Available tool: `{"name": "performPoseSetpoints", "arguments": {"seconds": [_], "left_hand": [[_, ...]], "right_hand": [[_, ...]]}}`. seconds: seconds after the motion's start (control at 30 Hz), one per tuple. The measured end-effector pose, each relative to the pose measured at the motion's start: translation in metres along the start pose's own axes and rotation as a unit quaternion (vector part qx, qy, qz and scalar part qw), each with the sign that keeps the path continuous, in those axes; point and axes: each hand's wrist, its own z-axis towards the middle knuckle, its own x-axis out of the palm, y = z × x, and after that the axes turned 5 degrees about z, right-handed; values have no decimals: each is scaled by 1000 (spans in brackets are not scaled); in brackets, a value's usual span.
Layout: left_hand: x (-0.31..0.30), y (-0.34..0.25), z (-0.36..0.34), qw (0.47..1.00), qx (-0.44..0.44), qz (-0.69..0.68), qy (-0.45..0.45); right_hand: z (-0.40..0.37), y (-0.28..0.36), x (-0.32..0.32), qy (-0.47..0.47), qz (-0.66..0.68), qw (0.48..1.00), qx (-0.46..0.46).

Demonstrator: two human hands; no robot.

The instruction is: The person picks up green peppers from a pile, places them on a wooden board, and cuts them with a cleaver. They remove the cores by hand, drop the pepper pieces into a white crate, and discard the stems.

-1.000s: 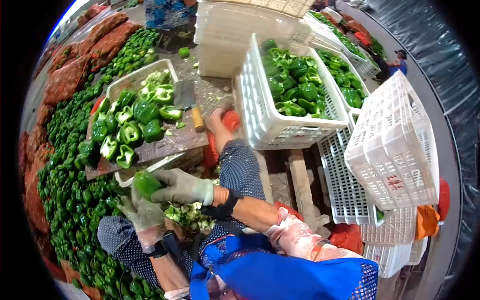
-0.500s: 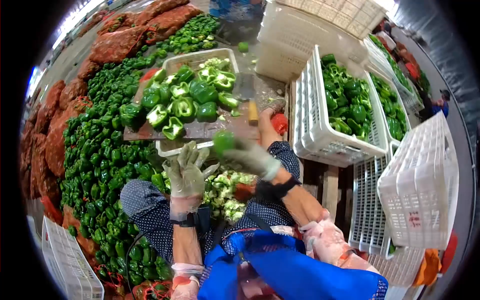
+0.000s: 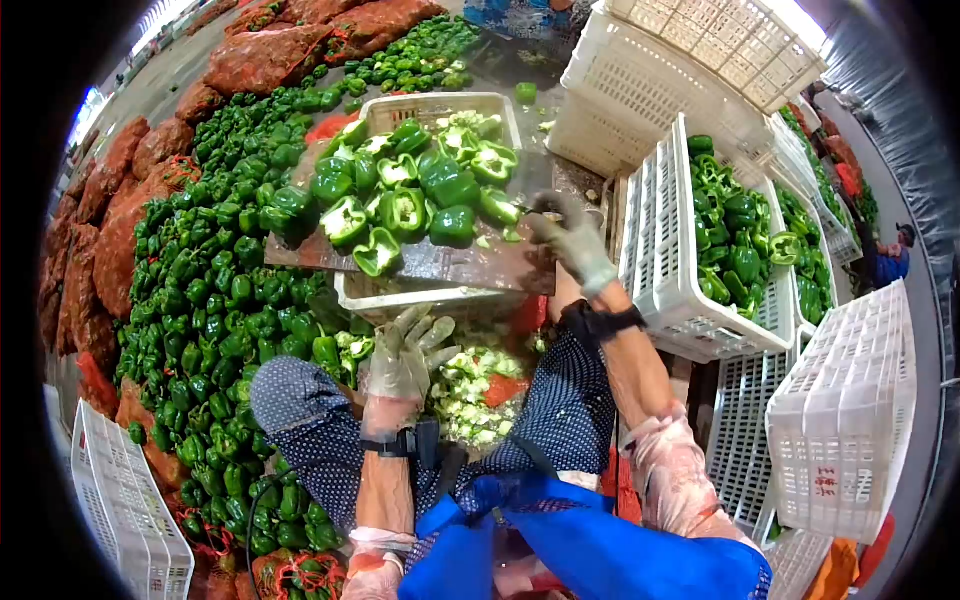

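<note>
My left hand [image 3: 402, 358], gloved, is open with fingers spread, palm up and empty, just below the front rim of a white crate [image 3: 430, 300]. My right hand [image 3: 578, 240], also gloved, is curled at the right end of the dark board [image 3: 460, 262], closed over the knife's place; the handle is hidden under its fingers. Cut and whole green peppers [image 3: 403, 210] lie heaped on the board, left of my right hand. Pale pepper cores [image 3: 470, 395] are piled below the board, between my legs.
A large heap of green peppers [image 3: 215, 320] covers the left, with red mesh sacks [image 3: 130, 260] beyond. White crates of peppers [image 3: 665, 290] stand at the right, near stacked crates [image 3: 650, 95] and a tilted crate [image 3: 840, 410]. A person [image 3: 888, 262] is at the far right.
My right hand has moved up and right from beside my left hand to the board's right end, and the green pepper is out of it. The yellow knife handle is now covered. The view has shifted.
</note>
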Motion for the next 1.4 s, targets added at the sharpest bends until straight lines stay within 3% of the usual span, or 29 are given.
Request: {"name": "performPoseSetpoints", "arguments": {"seconds": [0.07,0.1,0.17,0.2,0.23,0.3,0.33,0.4,0.47,0.5,0.53,0.6,0.63,0.67,0.7,0.73,0.77,0.83,0.87,0.97,1.0,1.07,1.17,1.27,1.33,1.4], "left_hand": [[-1,-2,1,1000,0,-4,-16],[1,-6,-2,1000,12,-13,-16],[5,-9,-3,999,1,-9,-44],[0,-8,-3,999,2,-8,-37],[-5,-6,-1,999,2,-9,-30],[-1,-6,1,998,-21,-4,-63],[5,-6,1,998,-11,-10,-58],[6,-4,2,999,-8,-29,-36],[27,-4,-3,997,65,49,-14],[26,-5,-2,940,175,291,30],[25,-7,-2,817,301,492,19],[28,-23,-13,928,218,301,-13],[23,-13,-12,998,37,-45,-29],[12,-6,-8,978,12,-207,14],[8,-1,-11,997,70,-36,17],[5,4,-13,983,128,134,1],[14,-2,-15,996,61,-63,7],[31,-12,-21,996,21,-41,71],[32,-10,-22,998,18,-19,65],[39,-16,-27,987,47,141,54],[41,-18,-30,975,59,209,52],[30,-13,-24,934,125,328,61],[22,-10,-17,944,102,306,71],[30,-6,-17,995,2,84,56],[41,-13,-26,972,51,220,58],[34,-10,-16,985,53,162,28]], "right_hand": [[73,-58,24,-16,-276,945,-177],[69,-35,39,-6,-364,925,-113],[73,-32,58,42,-470,879,-69],[81,-50,63,37,-420,898,-126],[82,-69,64,43,-367,922,-117],[42,-56,67,32,-301,953,-28],[23,-70,67,17,-262,959,-108],[-29,-64,81,62,-184,975,-110],[-69,-55,104,124,-157,973,-116],[-82,-49,110,135,-171,962,-162],[-91,-46,113,166,-175,956,-169],[-100,-35,114,232,-132,948,-171],[-98,-49,111,208,-65,947,-238],[-97,-51,107,195,-56,947,-250],[-97,-48,103,181,-47,947,-263],[-101,-43,99,186,-75,939,-280],[-102,-38,99,183,-153,920,-310],[-105,-39,102,232,-284,870,-329],[-107,-36,105,257,-330,866,-273],[-103,-42,113,272,-279,893,-224],[-105,-47,116,228,-215,914,-258],[-97,-49,117,270,-222,913,-212],[-95,-54,121,277,-225,918,-172],[-99,-44,120,291,-241,919,-112],[-102,-37,121,287,-232,921,-127],[-106,-32,127,295,-282,904,-130]]}}
